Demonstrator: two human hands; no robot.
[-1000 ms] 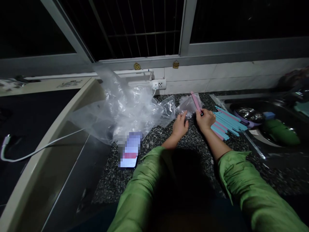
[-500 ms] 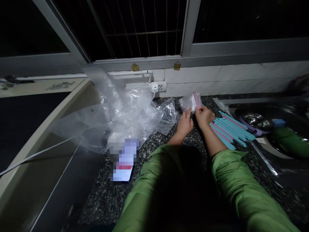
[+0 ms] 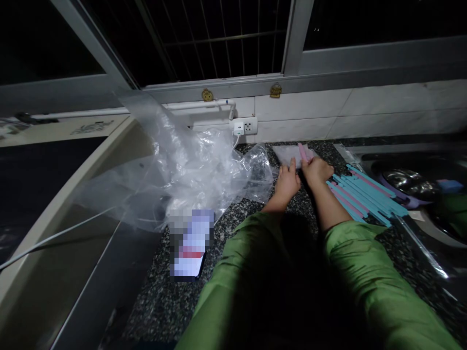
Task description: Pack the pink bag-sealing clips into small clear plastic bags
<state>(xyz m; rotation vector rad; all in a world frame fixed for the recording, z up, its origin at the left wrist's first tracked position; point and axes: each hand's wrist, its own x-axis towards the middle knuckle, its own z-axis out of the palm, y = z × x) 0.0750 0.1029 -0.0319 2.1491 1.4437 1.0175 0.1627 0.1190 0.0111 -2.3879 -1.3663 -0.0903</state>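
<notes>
Right of the frame's centre, the right hand (image 3: 317, 171) pinches the pink strip (image 3: 303, 152), its long axis running up-frame and slightly left against the clear bag (image 3: 285, 154), while I cannot tell whether the nearby left hand (image 3: 287, 183) grips anything.

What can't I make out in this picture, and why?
All in the head view:
Pink strip: its near end is hidden by the right hand.
Left hand: too small to tell whether its fingertips pinch the small clear bag or only touch it.
Phone: its screen is blurred into coarse blocks.
White cord: cut off by the left edge.
Window: darkness hides what lies outside.
</notes>
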